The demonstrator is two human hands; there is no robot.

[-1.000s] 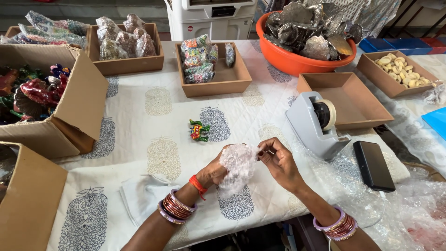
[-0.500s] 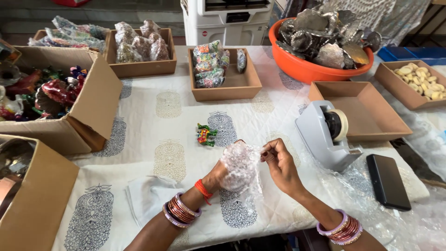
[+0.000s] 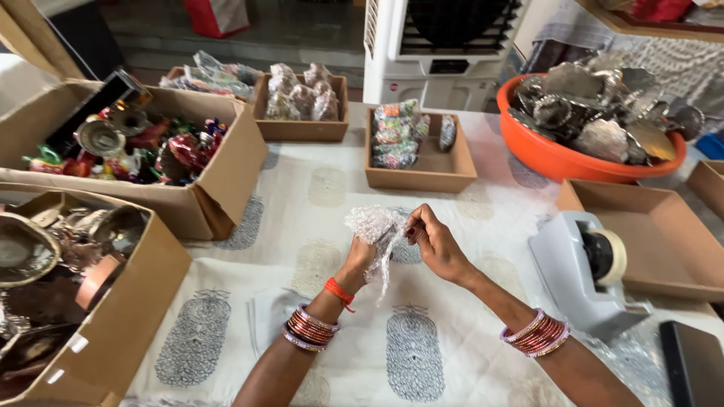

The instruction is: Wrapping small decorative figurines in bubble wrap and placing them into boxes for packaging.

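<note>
While held above the bench's [image 3: 317,196] middle, bubble-wrap bundle [image 3: 375,226] sits in closed left hand [image 3: 360,256]; right hand [image 3: 434,243] pinches its right edge.

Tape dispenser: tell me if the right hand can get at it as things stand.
Probably yes, once free. The tape dispenser sits on the cloth just right of the right hand with nothing between them, but that hand's grip is now pinching the bubble wrap.
</note>
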